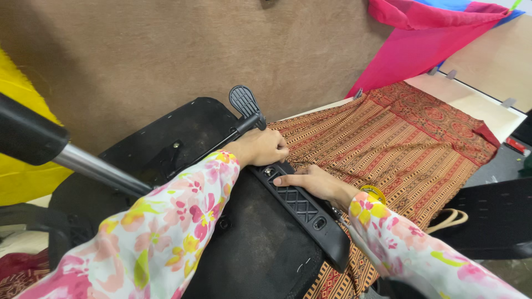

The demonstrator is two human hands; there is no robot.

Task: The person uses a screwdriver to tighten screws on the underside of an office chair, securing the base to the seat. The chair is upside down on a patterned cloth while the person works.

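chair base (pixel 260 249) left of patterned cloth (pixel 399 144); both hands on armrest bracket (pixel 305 207) between them.

head cam | looks steeply down, forward | close over forearms

brown fibre wall (pixel 166 50) behind; pale board (pixel 499 61) at right; pink cloth (pixel 421 44) hangs above.
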